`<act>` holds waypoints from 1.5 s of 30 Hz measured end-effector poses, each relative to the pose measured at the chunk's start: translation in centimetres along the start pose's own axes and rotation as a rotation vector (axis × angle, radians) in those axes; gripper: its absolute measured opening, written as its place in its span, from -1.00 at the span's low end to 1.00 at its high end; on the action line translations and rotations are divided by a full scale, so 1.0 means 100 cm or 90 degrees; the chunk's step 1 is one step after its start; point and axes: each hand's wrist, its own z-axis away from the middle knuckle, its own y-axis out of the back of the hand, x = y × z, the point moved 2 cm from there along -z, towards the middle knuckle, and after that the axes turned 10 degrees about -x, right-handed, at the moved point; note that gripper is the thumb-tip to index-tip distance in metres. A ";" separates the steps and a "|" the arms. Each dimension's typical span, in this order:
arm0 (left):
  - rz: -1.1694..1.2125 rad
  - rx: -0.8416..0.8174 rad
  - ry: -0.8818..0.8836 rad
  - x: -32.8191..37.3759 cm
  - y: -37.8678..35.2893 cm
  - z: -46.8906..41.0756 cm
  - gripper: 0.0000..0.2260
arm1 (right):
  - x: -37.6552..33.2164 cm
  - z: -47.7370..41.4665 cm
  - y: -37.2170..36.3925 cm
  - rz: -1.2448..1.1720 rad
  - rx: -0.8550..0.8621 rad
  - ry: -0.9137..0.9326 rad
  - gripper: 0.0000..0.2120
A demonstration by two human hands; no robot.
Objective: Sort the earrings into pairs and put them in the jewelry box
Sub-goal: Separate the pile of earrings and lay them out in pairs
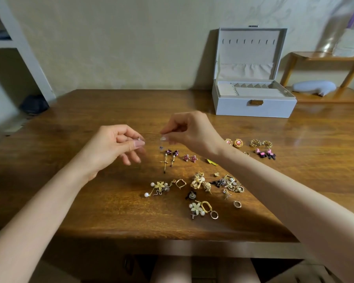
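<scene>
My left hand (114,146) pinches a tiny silvery earring part (139,138) between thumb and forefinger above the table. My right hand (189,130) pinches a thin dangling earring (161,147) with a small purple piece at its lower end. Beneath them lie matched pairs: dark rose drop earrings (170,156) and pink star studs (190,158). Farther right are pink round gold studs (234,142), gold rings (261,143) and pink-black bows (266,154). An unsorted heap of gold, pearl and flower earrings (204,188) lies near the front. The open grey jewelry box (253,107) stands at the back right.
The wooden table (90,190) has its front edge close to me. A yellow item (211,161) lies partly under my right forearm. A wooden shelf (325,58) with a pale blue object (313,87) stands right of the box. White shelving (18,45) is on the left.
</scene>
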 end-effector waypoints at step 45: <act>-0.254 0.025 0.047 -0.044 -0.015 -0.039 -0.91 | 0.029 -0.033 -0.037 0.188 -0.112 -0.084 -0.89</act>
